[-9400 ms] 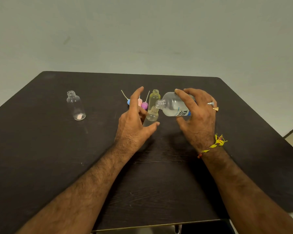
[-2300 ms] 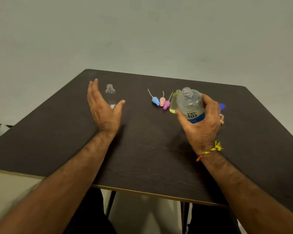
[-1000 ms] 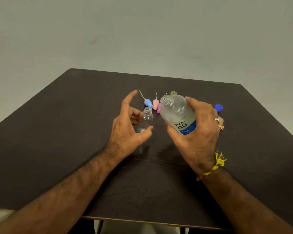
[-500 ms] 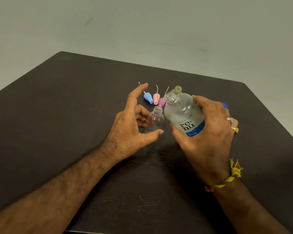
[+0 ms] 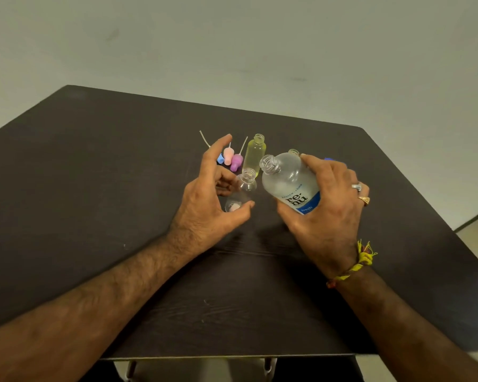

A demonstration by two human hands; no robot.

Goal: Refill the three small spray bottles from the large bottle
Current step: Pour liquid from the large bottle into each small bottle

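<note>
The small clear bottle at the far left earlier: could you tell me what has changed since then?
The left hand fetched the small clear bottle to the centre and holds it. The right hand tilted the large bottle towards it. The spray tops and yellowish bottle stayed.

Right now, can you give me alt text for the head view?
The right hand tilts the open large bottle toward a small clear bottle held by the left hand on a dark table. Behind stand a yellowish bottle and three spray caps.
</note>
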